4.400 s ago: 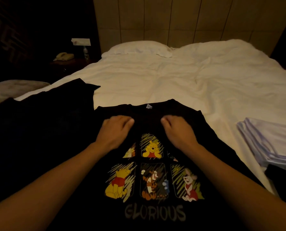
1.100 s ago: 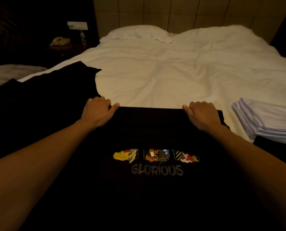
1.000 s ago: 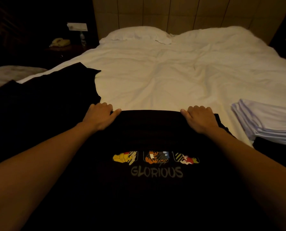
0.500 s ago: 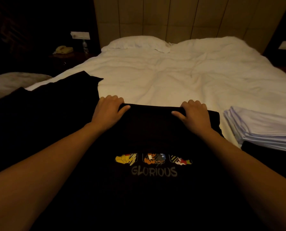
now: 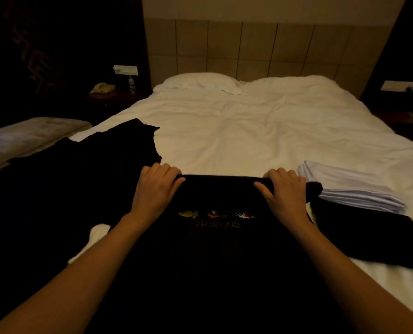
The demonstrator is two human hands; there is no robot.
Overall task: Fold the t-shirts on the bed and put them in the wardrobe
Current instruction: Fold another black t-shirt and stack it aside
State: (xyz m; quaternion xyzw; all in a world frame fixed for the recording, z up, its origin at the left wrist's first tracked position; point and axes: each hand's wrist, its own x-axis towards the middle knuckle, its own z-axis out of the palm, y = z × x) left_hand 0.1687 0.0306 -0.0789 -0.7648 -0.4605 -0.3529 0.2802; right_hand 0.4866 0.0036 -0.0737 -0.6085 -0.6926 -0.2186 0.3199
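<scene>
The black shirt on the bed is gripped along its far folded edge, which runs crosswise, by the left hand and right hand, the body lying nearward of both grips.

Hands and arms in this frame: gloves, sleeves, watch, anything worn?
Nothing worn that shows. The left hand and right hand are bare, with no gloves and no visible rings. Both forearms are bare to the frame edge: no sleeves, watch or bands in view. The light is dim, so small marks could go unseen.
</scene>
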